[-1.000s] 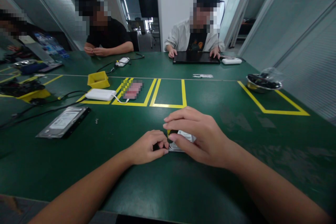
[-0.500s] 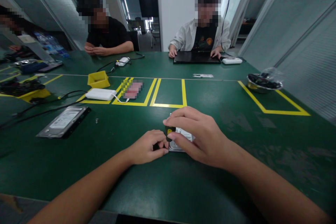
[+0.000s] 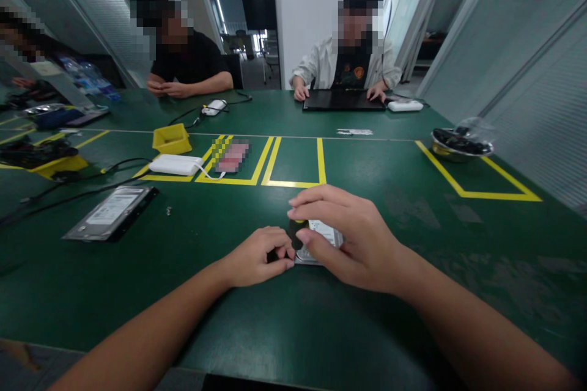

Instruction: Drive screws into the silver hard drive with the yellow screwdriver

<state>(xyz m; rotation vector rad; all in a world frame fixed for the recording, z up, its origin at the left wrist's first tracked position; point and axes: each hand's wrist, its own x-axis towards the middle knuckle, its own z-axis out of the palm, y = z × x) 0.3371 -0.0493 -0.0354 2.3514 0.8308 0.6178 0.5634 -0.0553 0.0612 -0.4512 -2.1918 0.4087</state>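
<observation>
A silver hard drive (image 3: 324, 232) with a white label lies flat on the green table in front of me. My right hand (image 3: 342, 235) covers much of it, with thumb and fingers closed around the short black-and-yellow handle of a screwdriver (image 3: 299, 236). The handle stands nearly upright over the drive's left side; its tip is hidden from me. At the drive's near left edge, my left hand (image 3: 263, 256) rests with curled fingers, gripping that edge. Farther left lies another hard drive (image 3: 110, 214), and a few small screws (image 3: 169, 211) sit beside it.
Beyond my hands are yellow tape outlines, a white power bank (image 3: 176, 164) cabled to a blurred phone (image 3: 233, 157), and a yellow bin (image 3: 172, 138). A bowl of dark parts (image 3: 461, 142) stands right. Cables cross the left side. Across the table, one person touches a black laptop (image 3: 343, 100).
The screwdriver handle has turned, its yellow mark now showing near the top, and my right fingers have shifted slightly. My left hand stays put. The person across has lowered their head.
</observation>
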